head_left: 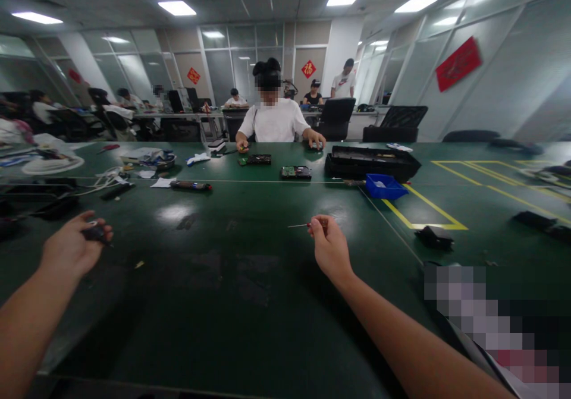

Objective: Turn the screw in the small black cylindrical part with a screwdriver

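Note:
My left hand [78,241] is raised over the left side of the green table, its fingers curled around a small dark object [93,232] with a thin pointed end; its exact kind is hard to make out. In my right hand [329,241] is a screwdriver [300,226], gripped by its reddish handle, its thin metal shaft pointing left. Both hands are well apart, with bare green tabletop [191,321] between and below them. Beyond my right hand lies a hard drive [296,173] with a green circuit board.
Across the table sits a co-worker [273,119], hands near another circuit-board part [257,159]. A long black casing [372,161] and a blue bin [386,186] stand right of centre. Cables [104,178] and a dark tool [191,185] lie left; a black block [435,237] lies right.

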Demonstrator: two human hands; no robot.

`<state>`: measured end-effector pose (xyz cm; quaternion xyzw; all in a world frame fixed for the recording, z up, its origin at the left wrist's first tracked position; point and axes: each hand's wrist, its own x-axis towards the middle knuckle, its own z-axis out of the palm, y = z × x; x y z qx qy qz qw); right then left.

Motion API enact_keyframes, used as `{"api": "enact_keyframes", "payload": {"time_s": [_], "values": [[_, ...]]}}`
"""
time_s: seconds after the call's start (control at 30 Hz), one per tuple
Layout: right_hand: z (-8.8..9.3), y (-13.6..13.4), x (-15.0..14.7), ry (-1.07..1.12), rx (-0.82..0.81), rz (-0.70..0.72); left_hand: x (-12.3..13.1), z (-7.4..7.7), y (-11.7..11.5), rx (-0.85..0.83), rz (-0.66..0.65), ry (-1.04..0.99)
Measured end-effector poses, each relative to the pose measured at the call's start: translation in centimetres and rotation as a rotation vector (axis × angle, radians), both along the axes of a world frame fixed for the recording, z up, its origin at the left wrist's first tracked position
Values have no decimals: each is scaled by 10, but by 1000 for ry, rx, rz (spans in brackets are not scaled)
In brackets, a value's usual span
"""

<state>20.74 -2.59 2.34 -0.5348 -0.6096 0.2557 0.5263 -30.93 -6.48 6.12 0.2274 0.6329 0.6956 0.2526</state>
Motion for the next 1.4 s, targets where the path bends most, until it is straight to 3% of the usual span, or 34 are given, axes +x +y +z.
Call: {"api": "enact_keyframes", "payload": {"time_s": [0.07,0.33,0.57,0.73,0.9,1.1,1.27,1.4], "values": [[0,0,0,3,5,-2,29,2,10,35,-71,-134],[-1,1,0,3,7,0,158,10,37,140,-406,-244],[3,-3,0,3,6,9,259,13,33,133,-793,-184],[0,-3,1,-7,-7,28,311,-2,26,109,-992,-71],[-6,0,-1,7,2,58,326,-31,21,33,-1136,465],[2,-2,-4,-72,-13,45,307,-52,34,66,-1069,845],[8,-7,-4,-155,-52,51,296,-60,48,85,-964,857],[6,-9,-4,11,2,135,296,-62,48,69,-964,824]]}}
